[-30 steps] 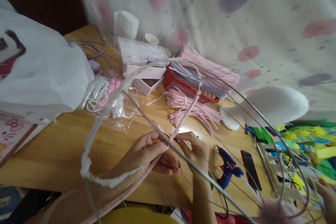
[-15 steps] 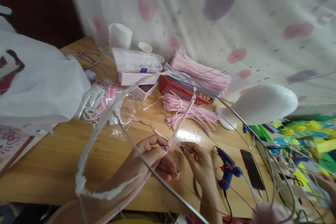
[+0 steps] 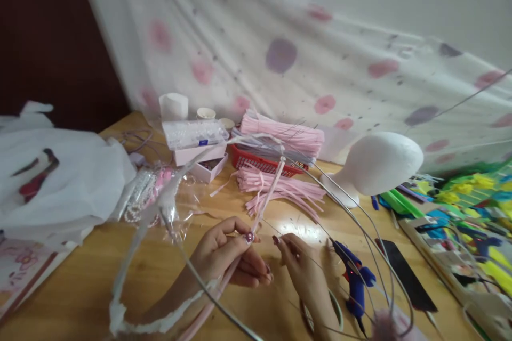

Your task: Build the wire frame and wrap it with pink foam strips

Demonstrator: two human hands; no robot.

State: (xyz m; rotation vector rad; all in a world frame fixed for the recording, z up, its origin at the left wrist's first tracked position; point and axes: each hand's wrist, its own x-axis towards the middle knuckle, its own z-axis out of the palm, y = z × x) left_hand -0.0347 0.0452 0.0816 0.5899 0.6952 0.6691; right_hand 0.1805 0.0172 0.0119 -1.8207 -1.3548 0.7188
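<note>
My left hand [image 3: 226,256] pinches a pale pink strip [image 3: 269,197] between thumb and fingers; the strip runs up to the wrapped end of a wire frame. A large loop of wire wrapped in white [image 3: 136,245] arches in front of my left forearm. Just to the right, my right hand [image 3: 300,261] has its thumb and index finger close together near a thin wire; whether they hold it is too small to tell. Bare grey wires [image 3: 356,218] curve down on the right. Beside my right hand lies a blue glue gun [image 3: 354,272].
Behind are a red basket [image 3: 256,162] with pink and lilac stems, a pink bundle [image 3: 276,186], a clear bead box [image 3: 192,136] and bagged pearls [image 3: 140,197]. A white foam head [image 3: 380,165] and a black phone [image 3: 406,274] are on the right, a white bag [image 3: 72,176] left.
The view has tilted upward, so the table items sit lower. My left hand keeps its grip on the strip; my right hand's thumb and index finger have come closer together.
</note>
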